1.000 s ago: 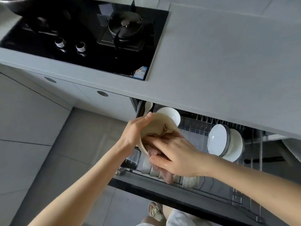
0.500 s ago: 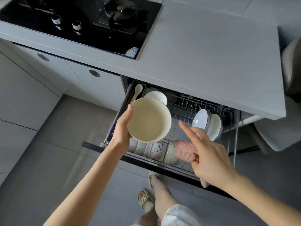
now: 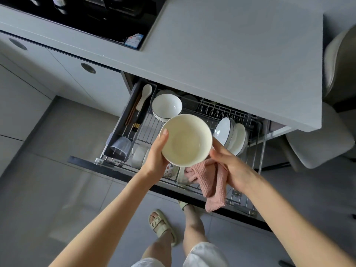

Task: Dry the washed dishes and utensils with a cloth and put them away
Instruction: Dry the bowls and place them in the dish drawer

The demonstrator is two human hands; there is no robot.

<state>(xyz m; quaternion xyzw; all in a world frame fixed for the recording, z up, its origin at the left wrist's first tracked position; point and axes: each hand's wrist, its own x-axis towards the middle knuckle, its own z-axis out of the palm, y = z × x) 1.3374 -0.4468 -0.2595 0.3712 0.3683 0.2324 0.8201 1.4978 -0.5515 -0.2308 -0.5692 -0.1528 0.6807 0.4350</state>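
Head view: one camera, looking down over both arms
Cream bowl (image 3: 185,140): sitting upright between both hands, hovering over the open dish drawer (image 3: 96,166)
Left hand (image 3: 156,157): gripping the left rim, thumb hooking over the edge
Right hand (image 3: 229,166): holding the pink cloth (image 3: 210,182), thumb touching the bowl's right side
Handling: looking glazed, rigid and breakable, probably slick if damp, so gripping rim plus underside seems safest
Hidden: bowl's underside and the fingers beneath it are not showing

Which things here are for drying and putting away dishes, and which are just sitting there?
For the job:
cream bowl, gripped by the left hand
pink cloth, held in the right hand
open dish drawer

Just there:
stove
countertop
chair
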